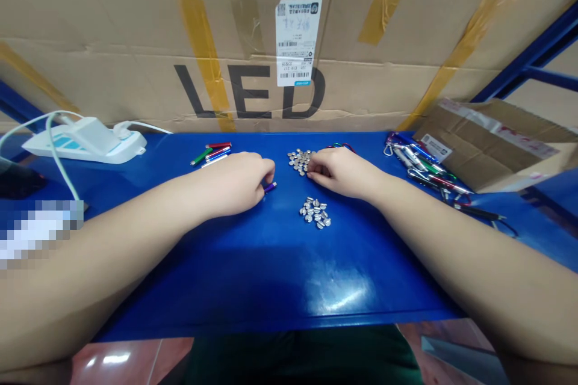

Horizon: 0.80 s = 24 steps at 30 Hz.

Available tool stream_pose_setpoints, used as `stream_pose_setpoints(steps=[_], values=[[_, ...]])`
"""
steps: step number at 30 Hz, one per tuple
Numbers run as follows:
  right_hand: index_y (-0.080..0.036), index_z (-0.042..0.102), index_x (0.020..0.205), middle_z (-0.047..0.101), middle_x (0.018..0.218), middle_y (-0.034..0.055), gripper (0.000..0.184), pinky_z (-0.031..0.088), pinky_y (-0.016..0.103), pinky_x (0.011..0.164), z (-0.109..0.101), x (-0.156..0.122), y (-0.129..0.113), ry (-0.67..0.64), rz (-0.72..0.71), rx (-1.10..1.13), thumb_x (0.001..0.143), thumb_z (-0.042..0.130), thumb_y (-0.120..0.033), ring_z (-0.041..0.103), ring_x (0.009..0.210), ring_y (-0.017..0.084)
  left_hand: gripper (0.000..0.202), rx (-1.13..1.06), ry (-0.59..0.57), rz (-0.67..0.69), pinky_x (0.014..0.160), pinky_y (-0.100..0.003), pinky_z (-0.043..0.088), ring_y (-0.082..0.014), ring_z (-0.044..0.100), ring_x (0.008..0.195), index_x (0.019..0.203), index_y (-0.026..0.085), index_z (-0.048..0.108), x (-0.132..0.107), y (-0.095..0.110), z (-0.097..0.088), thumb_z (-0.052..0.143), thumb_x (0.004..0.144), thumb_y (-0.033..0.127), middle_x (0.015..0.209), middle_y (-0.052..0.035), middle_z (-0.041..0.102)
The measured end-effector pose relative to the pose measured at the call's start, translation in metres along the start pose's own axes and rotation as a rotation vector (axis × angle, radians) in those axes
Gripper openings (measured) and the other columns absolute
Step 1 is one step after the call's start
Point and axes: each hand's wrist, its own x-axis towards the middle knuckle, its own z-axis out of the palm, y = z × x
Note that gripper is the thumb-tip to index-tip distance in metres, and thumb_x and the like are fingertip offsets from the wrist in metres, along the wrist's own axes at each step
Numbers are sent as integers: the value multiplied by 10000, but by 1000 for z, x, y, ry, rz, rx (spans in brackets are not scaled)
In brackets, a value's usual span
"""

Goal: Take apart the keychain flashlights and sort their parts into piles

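Observation:
My left hand (246,183) is closed around a slim purple metal tube (270,187), whose shiny end sticks out past the fingers. Several similar tubes in red, green, blue and silver (219,151) lie just behind that hand. At the right edge of a pile of flat, round silver button cells (298,160), my right hand (336,171) has its fingers curled down to the pile. Whether a cell is between those fingertips is too small to tell. Nearer to me lies a second group of small silver metal caps (315,213), apart from both hands.
A white power strip (90,141) with plugs and cables stands at the left. On the right, carabiner penlights (424,165) lie in a heap against an open cardboard box (492,144). A large taped carton (253,30) rises behind the blue table (253,289).

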Motion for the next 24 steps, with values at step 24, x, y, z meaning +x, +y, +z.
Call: stream_pose_setpoints(steps=[24], values=[[-194,715,893,728,778,49,112,483,341,709,-51,-21,23,211,292,68,908,639,-275,650,694,195,158,72,-98,-101,607,-295,456,-226,664,663,790,266,785,7,-35,-8,712,656,228,784,-42,771]])
